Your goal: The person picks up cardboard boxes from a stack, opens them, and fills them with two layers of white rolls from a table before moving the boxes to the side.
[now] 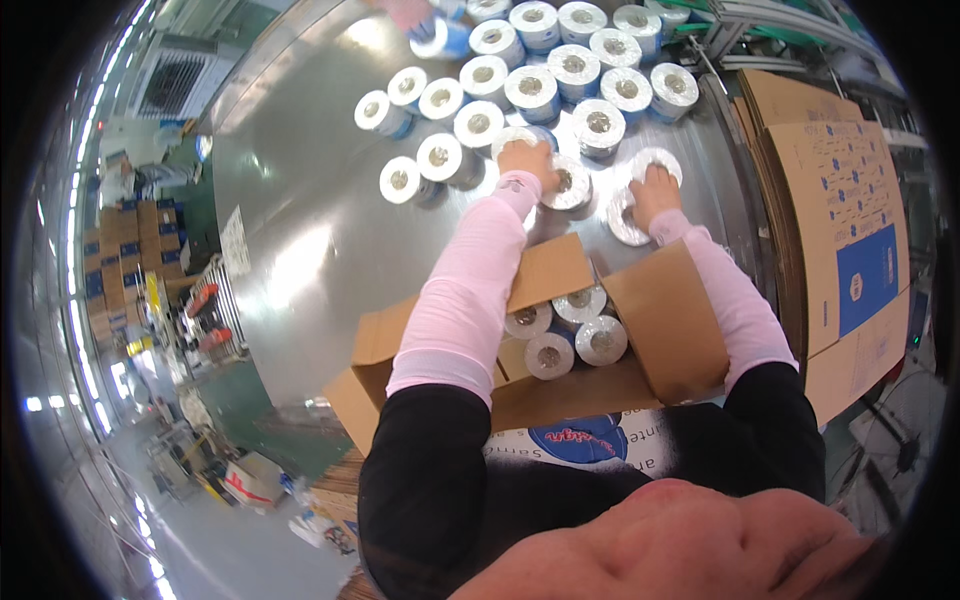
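Your workplace is a shiny metal table (300, 190) in a workshop with a grey and green floor (240, 550). Your left hand (530, 163) is placed over the rim of a white roll (511, 138); your right hand (656, 192) is placed over the top of another roll (650, 158). The tightness of either grip cannot be told. Both rolls stand on the table, beyond the open carton (620, 385) in front of you. Further rolls stand just beside each hand.

Bare metal extends to the left of your left forearm, as far as the table's left edge, where a white sheet (235, 240) lies. A narrower bare strip lies to the right of your right hand, bounded by the table's right edge.

The carton's raised flaps (667, 325) stand between your forearms; four rolls (602, 341) are visible inside. Upright rolls with blue sides (535, 95) crowd the table ahead of both hands. At the far side, another person's hand (405, 12) is at a roll. A stack of flattened cartons (840, 200) stands along the right side, beneath a metal frame (765, 15).
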A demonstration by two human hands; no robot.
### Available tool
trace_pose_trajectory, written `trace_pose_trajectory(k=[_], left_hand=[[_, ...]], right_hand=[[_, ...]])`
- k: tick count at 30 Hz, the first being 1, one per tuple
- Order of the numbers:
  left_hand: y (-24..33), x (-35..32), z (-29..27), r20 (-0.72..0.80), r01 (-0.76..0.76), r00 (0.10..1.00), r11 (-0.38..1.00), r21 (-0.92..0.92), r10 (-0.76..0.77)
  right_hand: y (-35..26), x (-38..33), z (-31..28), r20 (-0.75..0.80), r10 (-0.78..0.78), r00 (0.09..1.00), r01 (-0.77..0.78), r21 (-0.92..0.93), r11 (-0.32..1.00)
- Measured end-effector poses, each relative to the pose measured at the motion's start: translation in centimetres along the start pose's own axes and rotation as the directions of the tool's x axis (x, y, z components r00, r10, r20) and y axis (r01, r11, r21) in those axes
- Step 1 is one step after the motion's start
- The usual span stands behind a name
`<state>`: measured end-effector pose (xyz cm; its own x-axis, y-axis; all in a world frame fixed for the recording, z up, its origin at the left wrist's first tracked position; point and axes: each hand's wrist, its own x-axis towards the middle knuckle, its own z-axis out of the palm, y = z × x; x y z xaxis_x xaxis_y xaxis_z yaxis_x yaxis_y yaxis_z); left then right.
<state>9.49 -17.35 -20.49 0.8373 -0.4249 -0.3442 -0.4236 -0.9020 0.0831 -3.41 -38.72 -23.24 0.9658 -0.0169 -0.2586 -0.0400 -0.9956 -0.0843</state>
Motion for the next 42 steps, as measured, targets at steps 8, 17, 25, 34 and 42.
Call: trace_pose_trajectory(k=[8, 17, 25, 34, 42], left_hand=[[-13.0, -11.2, -6.4, -0.444, -0.447, 0.894, 0.19, -0.874, 0.059], [-18.1, -42.1, -13.3, 0.0, -0.073, 0.989, 0.483, -0.873, 0.149], [-13.1, -45.8, -9.3, 0.197, -0.158, 0.968, 0.987, -0.016, 0.158], [-13.8, -37.7, 2.5, 0.637, -0.076, 0.754, 0.985, -0.156, 0.159], [-16.3, -20.4, -8.0, -0.054, -0.053, 0.998, 0.595, -0.802, 0.015]], right_hand=[[9.7, -0.2, -4.3, -0.129, 0.097, 0.987, 0.127, 0.991, 0.027], [-18.1, -10.2, -18.8, 0.406, -0.825, 0.394, -0.342, 0.898, 0.278], [-31.4, -16.8, 1.0, 0.065, -0.924, 0.378, 0.923, 0.056, 0.381], [-25.8, -13.6, -14.8, -0.177, -0.829, 0.531, 0.797, 0.435, 0.418], [-16.1, -10.2, -14.3, -0.293, -0.576, 0.763, 0.646, 0.317, 0.694]])
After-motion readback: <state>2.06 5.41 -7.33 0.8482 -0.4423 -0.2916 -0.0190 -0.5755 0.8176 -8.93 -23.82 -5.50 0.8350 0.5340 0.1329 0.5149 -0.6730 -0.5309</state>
